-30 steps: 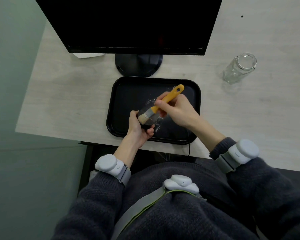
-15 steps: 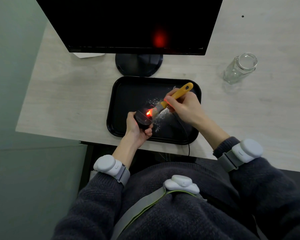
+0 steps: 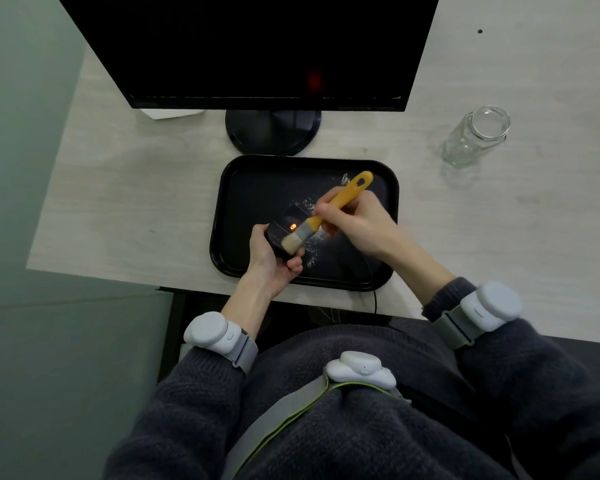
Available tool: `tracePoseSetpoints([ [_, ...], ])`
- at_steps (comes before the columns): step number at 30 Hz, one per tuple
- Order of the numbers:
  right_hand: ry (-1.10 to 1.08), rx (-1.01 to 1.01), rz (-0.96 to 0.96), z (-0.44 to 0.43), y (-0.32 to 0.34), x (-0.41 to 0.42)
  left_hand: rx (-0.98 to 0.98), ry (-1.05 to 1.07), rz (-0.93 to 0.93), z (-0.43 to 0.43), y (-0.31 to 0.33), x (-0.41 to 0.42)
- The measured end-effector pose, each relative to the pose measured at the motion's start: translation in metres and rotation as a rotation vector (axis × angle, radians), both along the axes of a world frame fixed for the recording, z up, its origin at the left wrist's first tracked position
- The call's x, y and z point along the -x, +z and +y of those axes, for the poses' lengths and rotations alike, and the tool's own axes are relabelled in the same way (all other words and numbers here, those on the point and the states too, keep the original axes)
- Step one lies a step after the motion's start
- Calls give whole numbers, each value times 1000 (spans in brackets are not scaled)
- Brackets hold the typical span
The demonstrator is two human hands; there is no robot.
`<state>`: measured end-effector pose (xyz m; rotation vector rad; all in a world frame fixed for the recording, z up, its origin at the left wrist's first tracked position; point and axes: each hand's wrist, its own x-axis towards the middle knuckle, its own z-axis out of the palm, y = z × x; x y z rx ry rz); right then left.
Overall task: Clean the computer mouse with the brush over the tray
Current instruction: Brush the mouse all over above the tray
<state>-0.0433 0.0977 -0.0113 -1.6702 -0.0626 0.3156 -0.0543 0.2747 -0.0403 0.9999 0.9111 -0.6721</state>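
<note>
My left hand (image 3: 270,263) grips a black computer mouse (image 3: 282,225) over the black tray (image 3: 253,174), underside up, with a red sensor light glowing. My right hand (image 3: 355,221) holds a brush (image 3: 329,211) by its yellow handle. The pale bristles rest on the mouse close to my left fingers. White dust lies scattered on the tray floor to the right of the mouse. The mouse's black cable runs off the tray's front edge.
A black monitor (image 3: 257,46) on a round stand (image 3: 272,131) stands right behind the tray. An empty glass jar (image 3: 477,136) sits at the back right of the pale desk (image 3: 136,188). The desk's front edge is near my hands.
The brush has swept back toward my left fingers across the mouse. The red glow of the sensor is dimmer than half a second ago.
</note>
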Motion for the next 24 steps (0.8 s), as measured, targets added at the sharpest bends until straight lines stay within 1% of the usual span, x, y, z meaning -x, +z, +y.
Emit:
tracePoseSetpoints([
  [1, 4, 15, 1, 1, -2, 0, 10, 2, -3, 1, 0, -1],
  [3, -93, 46, 12, -5, -5, -2, 33, -3, -9, 5, 1, -1],
  [5, -237, 144, 22, -14, -8, -7, 34, -13, -18, 9, 0, 1],
  [7, -294, 233, 7, -19, -8, -11, 25, -22, -23, 10, -1, 2],
  [9, -260, 158, -6, -15, -2, -12, 19, -25, -15, 8, -1, 2],
  [11, -158, 58, 0, -8, 1, -9, 27, -21, -5, 6, 0, 2],
  [12, -119, 49, 4, -6, 1, -9, 30, -20, -6, 6, 0, 1],
  [13, -120, 66, 11, -5, 1, -8, 29, -21, -12, 7, 0, 1],
  [16, -277, 221, 16, -10, -2, -11, 6, -37, -35, 9, 0, 3],
  [17, -296, 242, 10, -12, -2, -12, -3, -40, -39, 9, -1, 4],
  [18, -283, 218, 2, -13, 1, -13, -9, -43, -41, 9, -1, 4],
  [21, -139, 25, -9, -2, 6, -10, -14, -53, -34, 5, -2, 3],
  [23, -47, -12, -9, 6, 3, -8, -9, -53, -30, 4, -1, 3],
  [24, -54, 1, -8, 7, 1, -8, -8, -57, -35, 4, -1, 3],
])
